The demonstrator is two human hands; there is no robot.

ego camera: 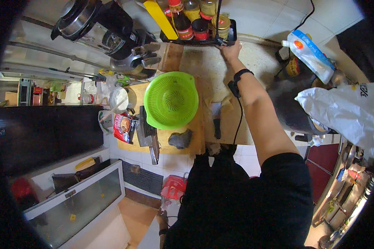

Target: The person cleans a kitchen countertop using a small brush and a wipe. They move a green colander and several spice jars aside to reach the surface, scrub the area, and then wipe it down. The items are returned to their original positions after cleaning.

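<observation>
My right hand (231,51) reaches out to the near right edge of a black condiment tray (233,29), its fingers at the rim beside a hanging black cable (217,18). Whether it grips the tray or the cable's end cannot be told. The tray bears a dark sauce bottle (182,25), lidded jars (200,28) and a yellow box (160,19). Low by my left side, my left hand (163,219) is small and dim near a thin cord; its grip is unclear. A green plastic colander (173,101) rests on a wooden cutting board (162,144).
A cleaver (142,133), a dark grey cloth (180,139) and a red snack packet (124,127) lie on the board. A knife (216,119) lies on the counter. A blender (103,39) stands at back left. At right are a blue-and-white pouch (311,56) and a white plastic bag (342,109).
</observation>
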